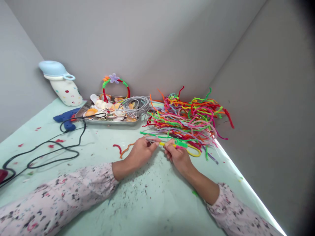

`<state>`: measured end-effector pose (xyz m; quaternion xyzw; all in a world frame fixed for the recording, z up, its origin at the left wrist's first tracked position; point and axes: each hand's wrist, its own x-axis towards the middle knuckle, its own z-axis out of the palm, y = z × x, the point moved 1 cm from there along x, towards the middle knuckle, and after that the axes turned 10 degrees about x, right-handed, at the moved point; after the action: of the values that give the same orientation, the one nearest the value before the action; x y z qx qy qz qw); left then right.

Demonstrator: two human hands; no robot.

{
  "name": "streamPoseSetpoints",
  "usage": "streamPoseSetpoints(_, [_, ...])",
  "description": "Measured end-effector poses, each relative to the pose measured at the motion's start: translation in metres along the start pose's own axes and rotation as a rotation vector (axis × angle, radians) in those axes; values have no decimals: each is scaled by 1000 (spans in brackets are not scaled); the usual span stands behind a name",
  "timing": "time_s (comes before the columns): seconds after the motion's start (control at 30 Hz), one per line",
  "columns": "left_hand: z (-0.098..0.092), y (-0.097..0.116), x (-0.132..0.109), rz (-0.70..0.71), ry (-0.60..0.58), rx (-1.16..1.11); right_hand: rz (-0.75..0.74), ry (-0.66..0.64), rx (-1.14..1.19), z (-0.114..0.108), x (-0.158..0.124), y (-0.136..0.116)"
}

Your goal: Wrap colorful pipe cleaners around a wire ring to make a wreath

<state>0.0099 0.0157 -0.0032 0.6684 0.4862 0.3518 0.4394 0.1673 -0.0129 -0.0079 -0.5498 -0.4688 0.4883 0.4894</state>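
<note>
My left hand (140,151) and my right hand (176,154) meet near the middle of the pale green table (152,200). Both pinch one thin band (194,151) that is grey at its left end, wrapped yellow further right, with a green fuzzy piece on it. The left fingers are closed on the grey end, the right fingers on the yellow part. Just behind the hands lies a big heap of coloured pipe cleaners (187,118).
A metal tray (108,122) holds shells and grey bands, with a decorated headband (115,83) standing in it. A blue glue gun (66,117) and its black cord (49,149) lie at the left. A white and blue jug (61,83) leans in the corner. Grey walls close in on three sides.
</note>
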Motion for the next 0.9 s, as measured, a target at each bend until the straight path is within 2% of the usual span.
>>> streamPoseSetpoints(0.5, [0,-2,5,5,3,16,-35,25,-36,0,-1,6])
streamPoseSetpoints(0.9, [0,-8,5,-2,5,33,1,40,-64,1,-1,-2])
